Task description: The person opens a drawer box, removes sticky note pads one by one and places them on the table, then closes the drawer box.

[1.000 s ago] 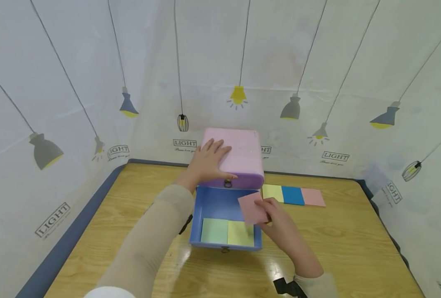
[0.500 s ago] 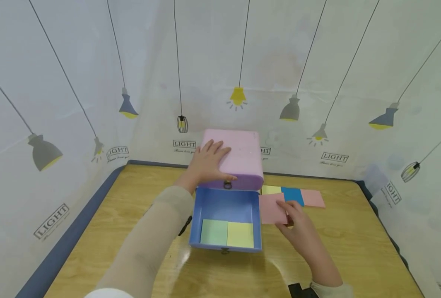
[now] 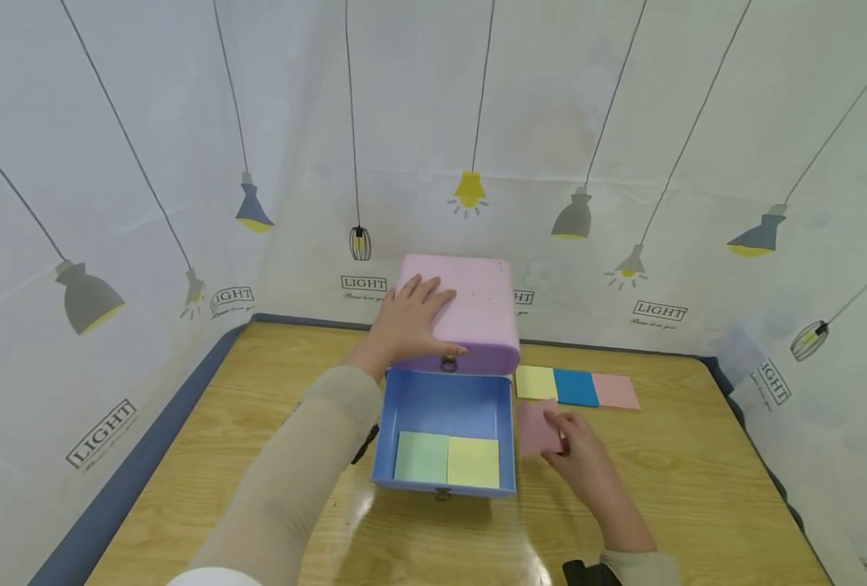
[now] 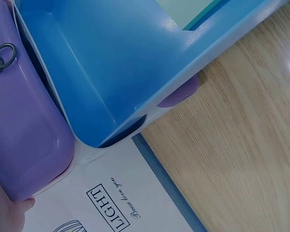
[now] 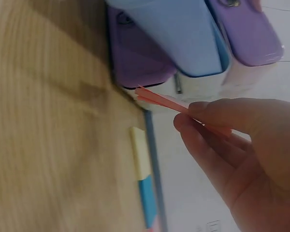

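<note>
My left hand (image 3: 413, 320) rests with spread fingers on the pink top of a small drawer box (image 3: 480, 301), its thumb over the purple front. Below it, a blue drawer (image 3: 440, 404) is pulled out. Inside lie a green sticky note pad (image 3: 422, 457) and a yellow sticky note pad (image 3: 473, 462), side by side at the front. To the drawer's right, my right hand (image 3: 583, 456) pinches a pink sticky note pad (image 3: 538, 427) between thumb and fingers. The right wrist view shows that pink pad (image 5: 162, 100) edge-on, held above the table.
A row of yellow (image 3: 536, 382), blue (image 3: 575, 388) and pink (image 3: 616, 391) sticky note pads lies on the wooden table (image 3: 697, 472), right of the box. Another purple drawer front (image 5: 137, 53) sits lower in the box. A printed backdrop (image 3: 418, 98) stands behind and beside the table.
My right hand has carried the pink sticky note pad from over the drawer out to the right, then slightly down and nearer to me. The left hand stays on the box.
</note>
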Motion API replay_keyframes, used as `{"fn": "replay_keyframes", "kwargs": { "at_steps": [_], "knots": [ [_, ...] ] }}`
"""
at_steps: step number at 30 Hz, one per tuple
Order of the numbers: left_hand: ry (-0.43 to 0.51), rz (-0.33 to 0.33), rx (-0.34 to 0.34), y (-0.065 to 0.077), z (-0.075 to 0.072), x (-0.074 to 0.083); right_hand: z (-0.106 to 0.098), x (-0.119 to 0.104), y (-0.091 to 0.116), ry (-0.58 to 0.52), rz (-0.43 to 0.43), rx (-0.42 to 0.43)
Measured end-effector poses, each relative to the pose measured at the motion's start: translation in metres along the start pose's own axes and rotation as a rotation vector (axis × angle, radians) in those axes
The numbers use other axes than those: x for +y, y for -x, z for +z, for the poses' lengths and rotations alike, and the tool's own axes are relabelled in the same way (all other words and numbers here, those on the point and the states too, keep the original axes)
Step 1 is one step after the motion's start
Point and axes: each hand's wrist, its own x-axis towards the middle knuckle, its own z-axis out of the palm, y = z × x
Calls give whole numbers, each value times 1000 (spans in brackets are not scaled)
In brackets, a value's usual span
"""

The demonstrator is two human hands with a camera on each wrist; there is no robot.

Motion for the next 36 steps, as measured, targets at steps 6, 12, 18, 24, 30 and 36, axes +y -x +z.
{"fn": "replay_keyframes", "kwargs": {
  "at_steps": [6, 12, 18, 24, 30, 36],
  "knots": [
    [0, 0, 6, 0, 0, 0, 14, 12, -6, -42, 67, -19],
    [-14, 7, 12, -1, 0, 1, 23, 20, -10, 34, 225, -75],
    [-4, -2, 13, 0, 0, 1, 31, 29, -13, 159, 294, -132],
    [-2, 0, 14, -1, 2, -1, 36, 39, -18, 230, 265, -174],
    [11, -5, 6, -1, 0, -1, 34, 41, -25, 206, 278, -212],
    [8, -6, -3, 1, -1, 1, 32, 45, -30, 224, 305, -230]
  ]
}}
